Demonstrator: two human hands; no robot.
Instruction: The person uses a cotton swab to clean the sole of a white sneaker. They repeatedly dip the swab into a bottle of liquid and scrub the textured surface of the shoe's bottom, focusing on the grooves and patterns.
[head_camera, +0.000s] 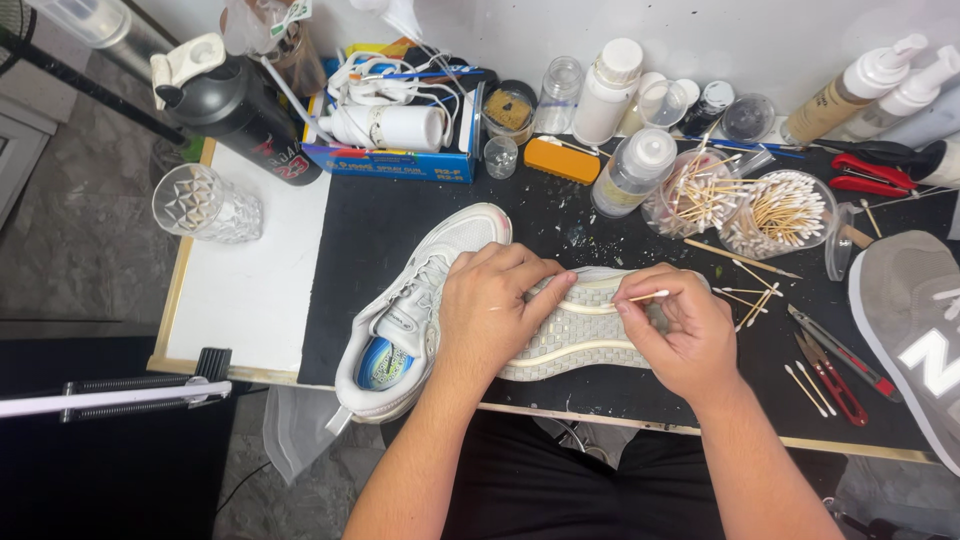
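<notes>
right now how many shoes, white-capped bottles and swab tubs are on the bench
shoes: 3 (upright white shoe, sole-up shoe under both hands, grey shoe)
white-capped bottles: 4
swab tubs: 2
total: 9

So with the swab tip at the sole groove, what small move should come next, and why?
Probably draw the cotton swab along the cream groove of the upturned sole. The right hand pinches it with the tip at that groove, and the left hand presses the shoe steady.
</notes>
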